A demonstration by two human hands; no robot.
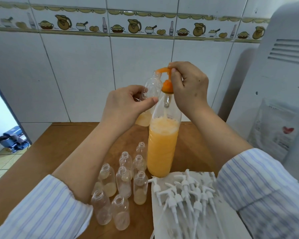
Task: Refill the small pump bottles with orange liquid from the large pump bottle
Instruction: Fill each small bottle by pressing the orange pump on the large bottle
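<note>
Near you, open small bottles [123, 183] stand on the tabletop [41, 152]. Farther, the large bottle [162, 144] stands two-thirds full. Your left hand [126, 104] grips a tilted small bottle [151, 88] at the spout; your right hand [188, 83] pinches the orange pump [166, 75].

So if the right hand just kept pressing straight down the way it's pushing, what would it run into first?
The right hand grips the orange pump head. Straight down, it would probably meet the pump's collar atop the large bottle first, though depth is hard to judge.
</note>
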